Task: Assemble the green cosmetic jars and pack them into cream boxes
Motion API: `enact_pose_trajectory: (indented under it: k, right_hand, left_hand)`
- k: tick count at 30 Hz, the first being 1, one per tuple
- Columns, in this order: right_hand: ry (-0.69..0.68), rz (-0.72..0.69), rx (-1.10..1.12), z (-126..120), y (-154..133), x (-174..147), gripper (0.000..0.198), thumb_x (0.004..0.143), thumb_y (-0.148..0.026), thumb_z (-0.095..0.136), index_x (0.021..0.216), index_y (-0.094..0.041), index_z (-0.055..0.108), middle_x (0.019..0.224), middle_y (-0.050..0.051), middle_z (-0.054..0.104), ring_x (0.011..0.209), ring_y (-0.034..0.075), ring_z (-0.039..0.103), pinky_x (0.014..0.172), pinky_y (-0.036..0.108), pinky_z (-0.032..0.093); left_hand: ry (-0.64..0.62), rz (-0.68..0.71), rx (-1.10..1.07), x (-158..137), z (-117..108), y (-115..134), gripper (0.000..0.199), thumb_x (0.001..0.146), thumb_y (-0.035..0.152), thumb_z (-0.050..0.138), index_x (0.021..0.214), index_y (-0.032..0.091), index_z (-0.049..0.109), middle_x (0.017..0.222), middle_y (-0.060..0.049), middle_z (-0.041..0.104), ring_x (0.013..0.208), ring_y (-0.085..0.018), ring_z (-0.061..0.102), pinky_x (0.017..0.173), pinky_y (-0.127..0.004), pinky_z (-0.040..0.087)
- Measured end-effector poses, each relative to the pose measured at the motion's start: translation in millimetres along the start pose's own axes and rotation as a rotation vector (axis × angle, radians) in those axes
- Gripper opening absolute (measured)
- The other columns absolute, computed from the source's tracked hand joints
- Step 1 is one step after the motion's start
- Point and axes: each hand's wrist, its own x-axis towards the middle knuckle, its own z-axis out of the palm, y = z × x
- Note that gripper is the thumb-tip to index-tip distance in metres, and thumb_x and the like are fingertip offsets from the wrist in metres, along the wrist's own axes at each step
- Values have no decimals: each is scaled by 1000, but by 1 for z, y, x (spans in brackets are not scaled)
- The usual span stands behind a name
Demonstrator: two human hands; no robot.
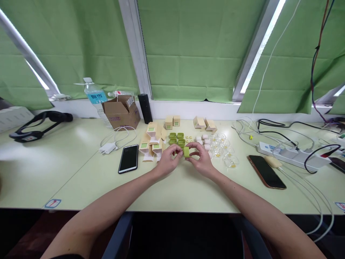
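here's the right hand [199, 158], thumb and fingers clamped on a small green case [186, 151], held between the two hands; the left hand [170, 158] has its fingertips drawn in just beside it, and whether they grip anything i cannot tell. beneath both, a pale green tabletop [185, 194]! left of the left hand, opened cardboard boxes [151, 131], then a white-framed smartphone [128, 159]; farther out, a brown carton [121, 113]. just right of the right hand, clear plastic covers [217, 151]; well beyond those, a white power strip [292, 155] amid tangled cables. and past the hands, green blinds [201, 46] hang between slanting window frames [134, 39] above a white ledge [188, 110].
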Motion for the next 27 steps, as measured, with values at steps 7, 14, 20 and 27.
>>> enact_pose_trajectory:
  k: [7,14,20,27]
  right_hand:
    - [35,-52,-50,0,-2,1,36,79,-23,75,113,-26,64,116,6,68,105,22,67,79,37,66]
    - [85,-118,-163,-3,3,2,37,83,-25,74,117,-26,61,116,7,67,106,23,66,76,37,68]
    - [55,-280,-353,-4,2,-1,41,91,-22,68,130,-30,60,121,10,63,108,26,66,77,42,68]
    - [81,-532,-570,-4,3,-3,38,96,-24,63,133,-27,55,119,13,68,111,30,67,79,46,66]
  left_hand:
    - [17,-15,-50,2,-1,-6,21,96,37,58,85,20,61,82,-2,61,76,-17,52,71,-30,43]
    - [95,8,-19,4,-2,-12,14,97,32,57,92,20,63,91,-4,68,85,-19,62,75,-32,48]
    - [102,141,98,0,-7,-11,32,93,29,65,124,23,61,124,-9,67,115,-25,61,96,-40,51]
    - [39,299,171,-2,-3,-10,43,92,31,73,132,27,60,130,-11,66,127,-30,56,111,-51,45]
